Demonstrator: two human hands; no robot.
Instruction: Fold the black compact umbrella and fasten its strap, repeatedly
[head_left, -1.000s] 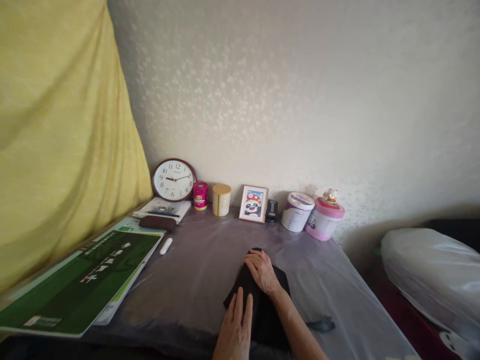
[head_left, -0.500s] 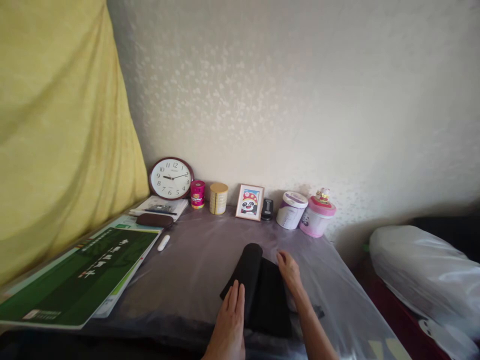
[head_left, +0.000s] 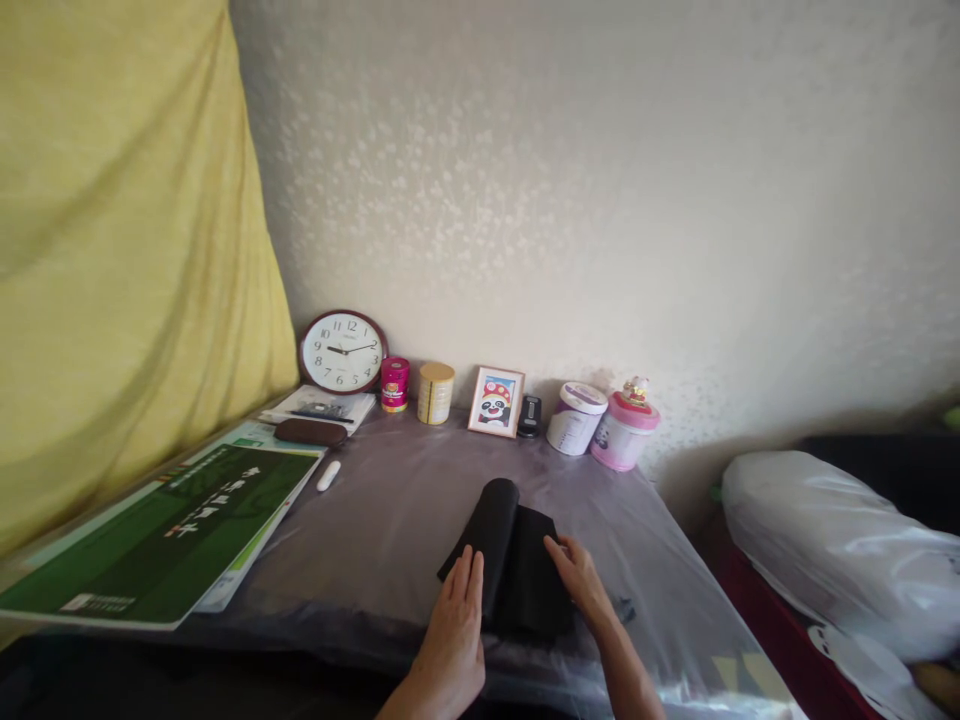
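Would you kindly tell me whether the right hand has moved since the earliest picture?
Yes: judged against the picture frame, the right hand has shifted rightward and away from it, to the right edge of the black sheet.

Plastic-covered grey table (head_left: 382,535), black cloth (head_left: 531,575), yellow-lidded tin (head_left: 436,396), framed panda picture (head_left: 496,402)

We've open tabletop (head_left: 375,545) left of black cloth (head_left: 493,525), picture frame (head_left: 496,402) well behind it, left hand (head_left: 459,625) and right hand (head_left: 582,580) blocking its near sides
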